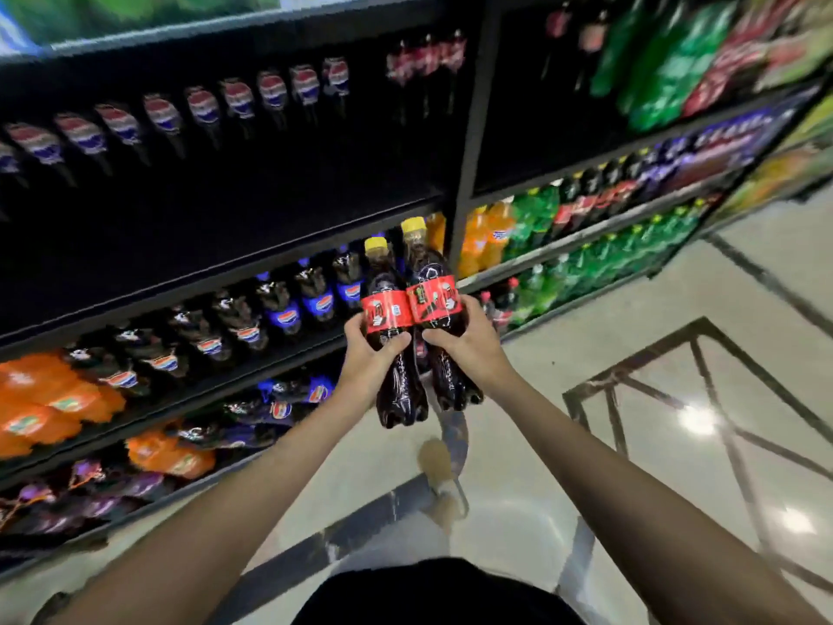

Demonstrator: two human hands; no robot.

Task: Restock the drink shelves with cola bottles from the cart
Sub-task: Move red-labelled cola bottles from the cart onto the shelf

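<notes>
Red-labelled cola bottles, two, yellow caps, dark contents.

- Left bottle [386, 311]: the left hand [372, 356] grips it round the middle, fingers curled just below the label.
- Right bottle [433, 300]: the right hand [471, 342] grips it the same way.
- Position: upright, side by side and touching, held out before the drink shelves [225, 284], resting on none.
- Reason, judged: one bottle per hand stocks two in a single reach, and the mid-body hold leaves the bases free for setting down.
- Likely destination: the dark bay [279, 191] above the blue-labelled bottles [288, 315].
</notes>
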